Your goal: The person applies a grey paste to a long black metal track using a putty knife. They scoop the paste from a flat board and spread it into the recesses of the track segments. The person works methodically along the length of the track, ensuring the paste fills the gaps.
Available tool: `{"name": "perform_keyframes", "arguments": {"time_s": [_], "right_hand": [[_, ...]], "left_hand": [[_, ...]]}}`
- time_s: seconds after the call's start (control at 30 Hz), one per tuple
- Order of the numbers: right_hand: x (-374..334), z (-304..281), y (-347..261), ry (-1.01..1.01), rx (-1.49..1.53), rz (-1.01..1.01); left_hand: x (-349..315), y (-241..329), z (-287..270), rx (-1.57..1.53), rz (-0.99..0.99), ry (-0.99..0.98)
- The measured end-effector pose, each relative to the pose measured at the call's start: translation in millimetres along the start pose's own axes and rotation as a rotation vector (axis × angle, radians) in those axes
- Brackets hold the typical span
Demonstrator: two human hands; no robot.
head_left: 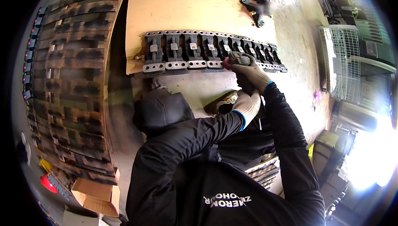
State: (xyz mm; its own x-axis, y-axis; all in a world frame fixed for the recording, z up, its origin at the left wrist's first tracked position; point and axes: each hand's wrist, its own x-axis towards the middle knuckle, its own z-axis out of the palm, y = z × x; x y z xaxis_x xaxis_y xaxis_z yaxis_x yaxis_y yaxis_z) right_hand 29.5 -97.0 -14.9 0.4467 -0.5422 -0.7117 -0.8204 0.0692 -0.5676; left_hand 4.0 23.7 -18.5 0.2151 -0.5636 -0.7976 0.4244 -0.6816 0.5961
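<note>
A row of dark metal track links (193,48) with bright, drilled end plates lies across the near edge of a tan board. My right hand (253,71), in a pale knit glove, is closed around the head of a dark hand tool (239,59) with a reddish end. That end is at the near side of the row, right of its middle; whether it touches a link I cannot tell. Just below, my gloved left hand (248,103) is closed at the tool's lower part, its fingers partly hidden. The tool's exact kind is unclear.
Several loose dark metal arms (256,7) sit on the far right of the tan board (182,6). A scorched wooden pallet (74,76) stands at left, above an open cardboard box (95,193). To the right is a white wire basket (342,58).
</note>
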Motion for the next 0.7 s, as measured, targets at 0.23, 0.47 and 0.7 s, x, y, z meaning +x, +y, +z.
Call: {"name": "perform_keyframes", "arguments": {"time_s": [0.23,0.47,0.7], "right_hand": [[0.7,6.7,-0.6,-0.057,0.031,0.004],[-2.9,18.3,-17.4,-0.054,-0.055,0.046],[8.3,36.9,-26.9,-0.052,-0.192,-0.084]], "left_hand": [[16.3,-10.7,2.6,-0.116,-0.006,-0.039],[14.1,-12.6,-10.1,-0.194,0.033,-0.02],[85.1,-67.4,33.4,0.322,0.361,0.264]]}}
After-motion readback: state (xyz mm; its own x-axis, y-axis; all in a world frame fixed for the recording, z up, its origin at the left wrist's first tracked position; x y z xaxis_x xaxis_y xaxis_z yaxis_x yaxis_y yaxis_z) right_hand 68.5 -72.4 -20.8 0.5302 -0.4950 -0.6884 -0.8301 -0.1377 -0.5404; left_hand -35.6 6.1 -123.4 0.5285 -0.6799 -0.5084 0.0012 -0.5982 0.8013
